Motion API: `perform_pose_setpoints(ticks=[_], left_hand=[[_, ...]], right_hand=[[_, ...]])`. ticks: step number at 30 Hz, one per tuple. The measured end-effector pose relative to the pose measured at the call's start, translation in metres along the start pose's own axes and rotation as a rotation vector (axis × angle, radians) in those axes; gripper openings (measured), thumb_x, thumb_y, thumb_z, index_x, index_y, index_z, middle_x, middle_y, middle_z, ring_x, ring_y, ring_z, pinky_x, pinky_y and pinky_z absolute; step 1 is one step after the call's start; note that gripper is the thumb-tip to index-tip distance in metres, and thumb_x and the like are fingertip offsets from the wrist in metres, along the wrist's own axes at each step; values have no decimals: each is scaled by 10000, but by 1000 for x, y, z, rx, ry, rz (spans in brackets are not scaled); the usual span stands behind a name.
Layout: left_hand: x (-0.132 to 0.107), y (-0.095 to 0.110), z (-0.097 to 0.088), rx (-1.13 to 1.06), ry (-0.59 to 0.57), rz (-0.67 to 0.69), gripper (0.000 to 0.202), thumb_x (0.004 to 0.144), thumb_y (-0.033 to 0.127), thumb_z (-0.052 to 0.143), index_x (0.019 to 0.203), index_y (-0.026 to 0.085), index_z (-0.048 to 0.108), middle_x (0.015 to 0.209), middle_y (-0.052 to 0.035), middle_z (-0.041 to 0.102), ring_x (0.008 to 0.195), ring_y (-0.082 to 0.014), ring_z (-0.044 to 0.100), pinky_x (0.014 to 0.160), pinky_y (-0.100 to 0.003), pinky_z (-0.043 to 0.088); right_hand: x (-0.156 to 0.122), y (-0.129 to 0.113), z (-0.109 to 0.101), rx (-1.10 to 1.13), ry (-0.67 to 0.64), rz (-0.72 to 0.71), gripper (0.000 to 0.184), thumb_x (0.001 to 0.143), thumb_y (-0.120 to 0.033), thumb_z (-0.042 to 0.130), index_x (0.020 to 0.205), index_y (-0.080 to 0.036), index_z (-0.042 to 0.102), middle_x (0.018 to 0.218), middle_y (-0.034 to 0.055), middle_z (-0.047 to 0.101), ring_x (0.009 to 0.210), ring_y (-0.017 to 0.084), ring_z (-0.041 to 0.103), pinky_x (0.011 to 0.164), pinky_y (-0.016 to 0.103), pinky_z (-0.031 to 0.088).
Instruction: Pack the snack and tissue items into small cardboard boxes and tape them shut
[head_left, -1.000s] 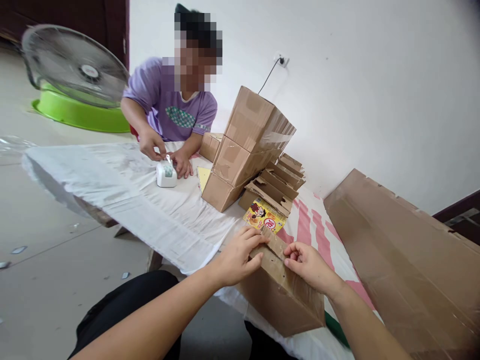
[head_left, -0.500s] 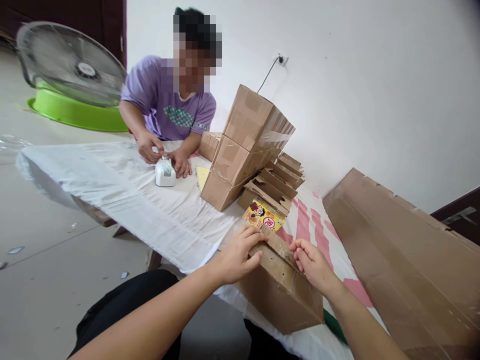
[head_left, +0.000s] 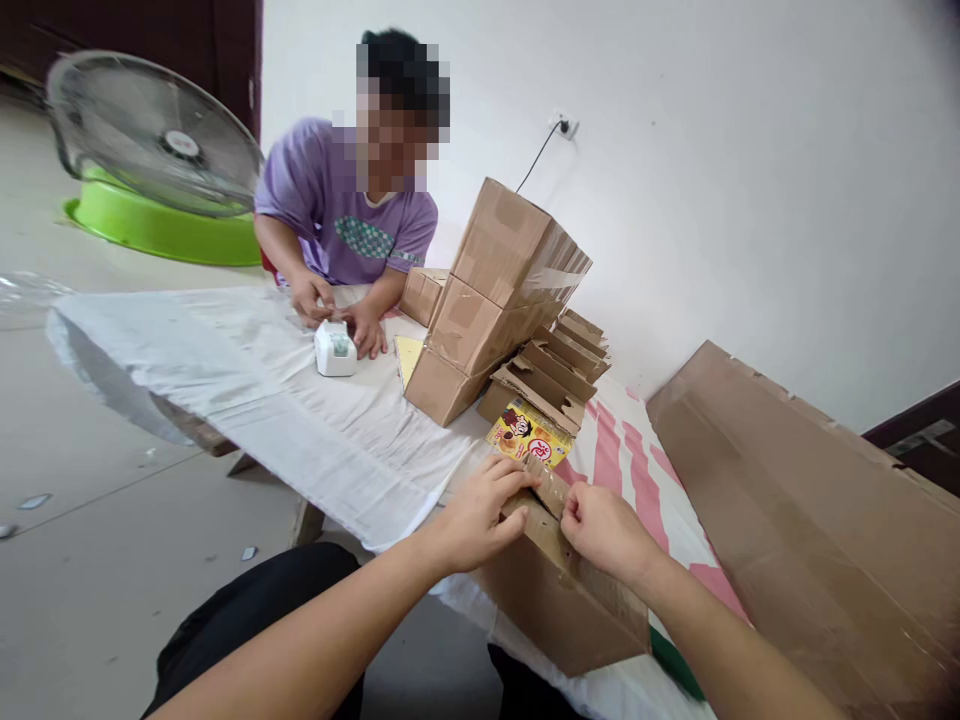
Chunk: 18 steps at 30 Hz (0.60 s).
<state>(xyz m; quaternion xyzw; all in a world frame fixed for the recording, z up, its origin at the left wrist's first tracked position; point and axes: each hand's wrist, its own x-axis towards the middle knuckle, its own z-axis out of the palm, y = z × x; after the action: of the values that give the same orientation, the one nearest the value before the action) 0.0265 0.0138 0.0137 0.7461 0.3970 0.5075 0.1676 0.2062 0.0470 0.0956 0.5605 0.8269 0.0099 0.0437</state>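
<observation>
In the head view a long cardboard box (head_left: 562,620) lies on the cloth-covered table right in front of me. My left hand (head_left: 484,510) grips its far left end, fingers bent over the top and thumb on the near side. A narrow top flap (head_left: 550,488) stands slightly raised, with shiny clear tape on it. At the gap along this flap is my right hand (head_left: 604,528), its fingers closed in a pinch; what lies between the fingertips is hidden. Just beyond my left hand is a yellow printed carton (head_left: 527,435).
Taped cardboard boxes (head_left: 499,245) are stacked beyond, beside open-topped cartons (head_left: 551,375). A large cardboard sheet (head_left: 795,520) leans along the right. Across the table a person in a purple shirt (head_left: 315,190) has both hands by a white device (head_left: 335,350). A fan (head_left: 157,135) stands far left.
My right hand has moved left along the flap, closer to my left hand. My left hand keeps its place on the box. The whole view has shifted slightly.
</observation>
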Motion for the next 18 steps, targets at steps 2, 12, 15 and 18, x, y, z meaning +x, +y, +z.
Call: perform_pose_setpoints(ticks=[2,12,15,18], left_hand=[[0,0,0,-2,-3,6,330,816,173,492,1121,165,618,1075,-97,607,1073,-257,506,975,-429,427],[0,1,-1,-5,-11,2,344,831,188,506,1161,153,594,1103,-102,595,1084,-260,502,982,-438,420],[-1,1,-1,-12,-10,-4,355,841,189,488,1181,154,584,1124,-105,592,1096,-262,502,983,-443,421],[-2,1,0,-19,-7,-8,368,846,191,478,1199,158,577,1144,-107,590,1116,-266,498,994,-448,417]], right_hand=[[1,-4,-1,-30,2,-4,88,778,-152,506,757,-178,587,768,105,698,703,221,633,568,288,306],[-9,31,-2,512,122,-95,38,820,-259,451,797,-234,465,712,-5,622,639,156,580,593,273,411],[-12,40,1,716,186,-128,75,780,-242,461,853,-231,472,959,41,656,773,161,634,667,290,462],[-15,41,4,690,193,-165,70,763,-204,440,784,-229,501,816,11,626,718,154,599,662,291,449]])
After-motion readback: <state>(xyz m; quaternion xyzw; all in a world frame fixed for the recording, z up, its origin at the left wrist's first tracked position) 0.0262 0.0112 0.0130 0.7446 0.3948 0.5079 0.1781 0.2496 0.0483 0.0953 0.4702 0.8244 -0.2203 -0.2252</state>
